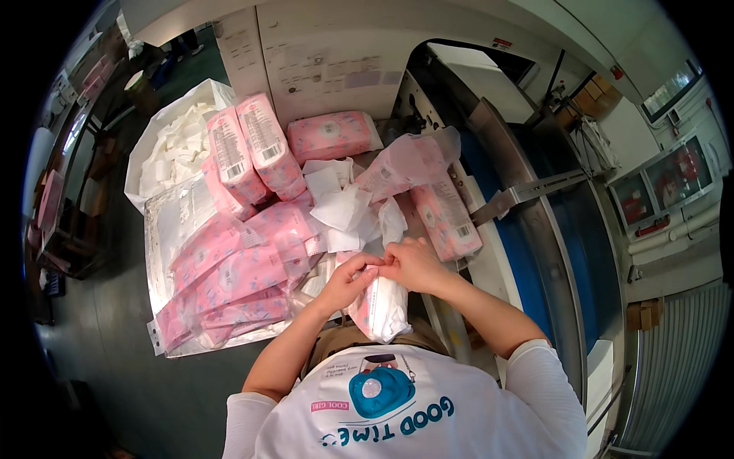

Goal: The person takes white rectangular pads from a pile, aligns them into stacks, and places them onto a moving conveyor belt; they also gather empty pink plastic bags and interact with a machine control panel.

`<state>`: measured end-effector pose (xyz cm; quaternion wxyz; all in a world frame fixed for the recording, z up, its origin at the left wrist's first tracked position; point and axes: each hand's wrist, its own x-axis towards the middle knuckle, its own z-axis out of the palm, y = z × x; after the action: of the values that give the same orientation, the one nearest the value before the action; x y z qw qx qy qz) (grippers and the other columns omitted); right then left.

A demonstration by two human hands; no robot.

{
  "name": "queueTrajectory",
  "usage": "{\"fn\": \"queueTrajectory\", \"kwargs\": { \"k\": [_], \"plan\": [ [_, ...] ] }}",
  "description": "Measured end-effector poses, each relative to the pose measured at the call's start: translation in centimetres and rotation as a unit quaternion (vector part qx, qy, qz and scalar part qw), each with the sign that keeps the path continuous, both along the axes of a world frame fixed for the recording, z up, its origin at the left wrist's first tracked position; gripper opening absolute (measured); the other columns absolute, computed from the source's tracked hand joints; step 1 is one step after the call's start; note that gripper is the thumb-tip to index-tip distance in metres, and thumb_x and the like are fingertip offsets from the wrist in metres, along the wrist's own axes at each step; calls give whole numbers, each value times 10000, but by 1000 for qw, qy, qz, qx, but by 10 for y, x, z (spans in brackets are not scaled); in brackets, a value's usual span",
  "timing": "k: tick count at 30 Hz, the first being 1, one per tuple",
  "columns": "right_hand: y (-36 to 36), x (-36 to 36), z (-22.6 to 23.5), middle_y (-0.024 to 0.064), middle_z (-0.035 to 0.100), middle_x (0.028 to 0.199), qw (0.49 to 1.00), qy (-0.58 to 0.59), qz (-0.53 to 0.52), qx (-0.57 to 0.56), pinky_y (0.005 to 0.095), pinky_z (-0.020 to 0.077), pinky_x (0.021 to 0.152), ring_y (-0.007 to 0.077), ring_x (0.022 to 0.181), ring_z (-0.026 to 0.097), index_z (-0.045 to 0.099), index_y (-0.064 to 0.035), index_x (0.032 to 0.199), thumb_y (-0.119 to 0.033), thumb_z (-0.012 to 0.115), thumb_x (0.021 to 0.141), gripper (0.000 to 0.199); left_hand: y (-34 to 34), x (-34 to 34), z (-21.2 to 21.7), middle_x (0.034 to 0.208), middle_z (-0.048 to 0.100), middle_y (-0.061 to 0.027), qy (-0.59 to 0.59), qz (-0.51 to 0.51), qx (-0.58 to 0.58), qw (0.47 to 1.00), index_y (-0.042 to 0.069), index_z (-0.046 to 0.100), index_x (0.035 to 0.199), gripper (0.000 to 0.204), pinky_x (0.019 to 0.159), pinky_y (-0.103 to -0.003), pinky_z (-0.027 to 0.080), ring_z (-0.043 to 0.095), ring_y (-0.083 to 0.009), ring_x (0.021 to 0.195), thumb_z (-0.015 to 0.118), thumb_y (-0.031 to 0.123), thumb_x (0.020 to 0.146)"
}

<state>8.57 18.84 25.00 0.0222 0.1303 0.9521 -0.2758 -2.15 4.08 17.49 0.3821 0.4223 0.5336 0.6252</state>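
Note:
Close against my body is a tissue pack, its white tissues showing at the near end and a pink plastic wrapper around part of it. My left hand is closed on the wrapper's edge at the pack's far left side. With its fingertips meeting those of the left, my right hand pinches the same pack from the far right. The pinched edge is mostly hidden by the fingers. Just beyond my hands lie loose crumpled white tissues. A sealed pink pack lies to the right of them.
Flat pink plastic bags overlap on the left of the metal table. Upright pink packs stand behind, with another pack lying alongside. A white bin holds tissue scraps. At right runs a blue conveyor belt with metal guides.

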Motion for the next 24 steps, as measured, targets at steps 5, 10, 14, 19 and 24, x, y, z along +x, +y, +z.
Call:
{"fn": "queueTrajectory", "kwargs": {
  "k": [5,10,14,19,24],
  "plan": [
    [5,18,-10,48,581,667,999,23,-18,-32,343,352,728,225,739,498,583,-63,726,-271,620,781,218,11,2,-11,976,590,-69,72,2,7,997,-2,583,980,164,820,-277,414,539,-157,908,525,129,901],
    [-23,51,57,60,474,673,923,95,113,-355,304,391,719,228,729,457,518,-32,693,-120,586,829,176,11,-24,-52,841,581,-27,17,83,-82,993,-11,585,898,162,750,-240,418,514,-95,816,507,130,908],
    [-6,84,74,74,538,796,947,186,83,-246,307,394,725,224,754,481,533,-16,721,-77,578,832,134,24,-17,-25,822,602,-69,10,136,-125,983,-22,590,929,197,750,-254,430,525,-101,801,508,156,911],
    [-13,86,65,107,597,946,917,213,-18,-336,306,422,797,199,891,543,537,-2,780,-61,516,867,108,16,7,15,1029,598,-136,183,237,45,953,1,568,994,195,904,-358,396,563,-273,979,541,143,862],
    [-22,79,35,102,590,771,809,199,-123,-539,306,466,732,163,722,565,456,-32,803,-89,404,943,159,-10,25,35,1106,586,-101,412,9,130,902,47,589,970,351,1001,-460,324,539,-270,1076,693,248,701]
  ]
}}
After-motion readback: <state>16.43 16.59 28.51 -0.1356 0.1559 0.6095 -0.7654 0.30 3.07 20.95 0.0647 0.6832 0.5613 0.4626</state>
